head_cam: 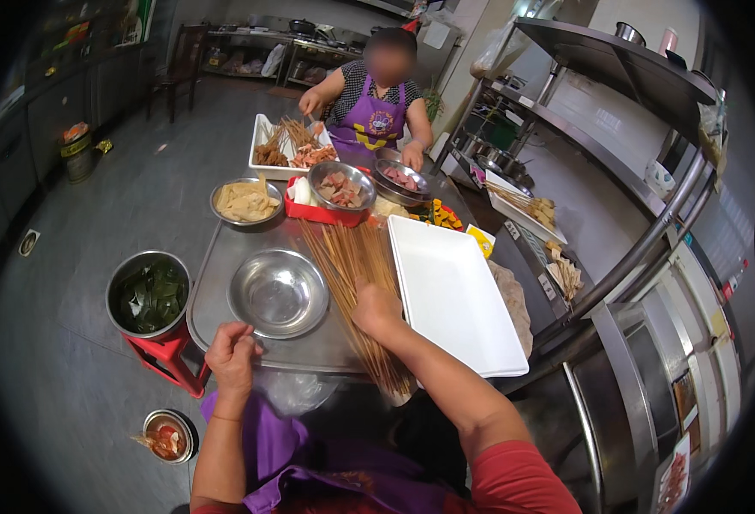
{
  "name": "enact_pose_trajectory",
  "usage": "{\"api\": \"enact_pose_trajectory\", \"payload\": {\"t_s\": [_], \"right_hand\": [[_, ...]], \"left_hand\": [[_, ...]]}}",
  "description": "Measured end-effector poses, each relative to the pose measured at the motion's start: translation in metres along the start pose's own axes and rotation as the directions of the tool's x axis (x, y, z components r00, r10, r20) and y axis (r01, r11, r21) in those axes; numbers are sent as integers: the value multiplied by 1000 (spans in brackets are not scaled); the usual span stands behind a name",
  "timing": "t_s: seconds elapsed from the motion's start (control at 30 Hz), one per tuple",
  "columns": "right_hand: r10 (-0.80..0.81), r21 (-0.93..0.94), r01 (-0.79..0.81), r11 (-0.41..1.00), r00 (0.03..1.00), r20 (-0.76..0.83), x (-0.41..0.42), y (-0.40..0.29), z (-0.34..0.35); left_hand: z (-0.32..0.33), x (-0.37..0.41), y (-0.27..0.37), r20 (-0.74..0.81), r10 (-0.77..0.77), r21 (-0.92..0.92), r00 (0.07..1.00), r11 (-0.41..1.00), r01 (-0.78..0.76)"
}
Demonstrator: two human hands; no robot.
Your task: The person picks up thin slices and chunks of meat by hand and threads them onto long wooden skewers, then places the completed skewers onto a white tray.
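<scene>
My right hand (pixel 376 310) is curled down over a thick bundle of bamboo skewers (pixel 345 257), its fingertips partly hidden by the back of the hand. The skewers run lengthwise across the steel table (pixel 210 283) and stick out past its near edge. My left hand (pixel 231 356) hovers near the table's front left edge with fingers curled in, and I see nothing in it. Just beyond that hand stands an empty stainless steel bowl (pixel 278 292). Right of the skewers lies an empty white plastic tray (pixel 457 295).
Beyond are bowls of tofu skin sheets (pixel 247 200), cut meat pieces (pixel 339 189) and pink slices (pixel 400 178). Across the table, a person (pixel 377 109) works beside a tray of filled skewers (pixel 281 172). A pot of kelp (pixel 149 295) tops a red stool (pixel 175 363). Metal shelving (pixel 647 238) stands right.
</scene>
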State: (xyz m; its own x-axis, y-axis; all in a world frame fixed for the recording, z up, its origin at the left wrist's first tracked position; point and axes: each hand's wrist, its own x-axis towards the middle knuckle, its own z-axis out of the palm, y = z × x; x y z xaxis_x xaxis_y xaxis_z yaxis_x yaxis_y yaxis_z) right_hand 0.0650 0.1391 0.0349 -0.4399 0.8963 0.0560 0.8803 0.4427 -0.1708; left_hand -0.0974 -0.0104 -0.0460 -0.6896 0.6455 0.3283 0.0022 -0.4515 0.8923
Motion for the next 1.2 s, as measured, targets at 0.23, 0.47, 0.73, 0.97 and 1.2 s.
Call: {"api": "enact_pose_trajectory", "payload": {"t_s": [0.23, 0.47, 0.73, 0.97, 1.2], "right_hand": [[-24, 387, 67, 920, 993, -115, 14, 34, 21], [158, 916, -363, 170, 928, 338, -16, 23, -18], [228, 957, -279, 84, 940, 254, -37, 29, -33], [233, 965, -182, 190, 963, 136, -27, 33, -25], [204, 957, -185, 223, 969, 140, -32, 30, -33]], "left_hand": [[3, 1, -2, 21, -8, 25, 1000, 1000, 8], [1, 1, -3, 31, -7, 72, 1000, 997, 4], [1, 3, -6, 20, 18, 102, 1000, 995, -20], [34, -38, 22, 284, 181, 777, 941, 532, -337], [66, -26, 30, 493, -72, 846, 867, 273, -458]]}}
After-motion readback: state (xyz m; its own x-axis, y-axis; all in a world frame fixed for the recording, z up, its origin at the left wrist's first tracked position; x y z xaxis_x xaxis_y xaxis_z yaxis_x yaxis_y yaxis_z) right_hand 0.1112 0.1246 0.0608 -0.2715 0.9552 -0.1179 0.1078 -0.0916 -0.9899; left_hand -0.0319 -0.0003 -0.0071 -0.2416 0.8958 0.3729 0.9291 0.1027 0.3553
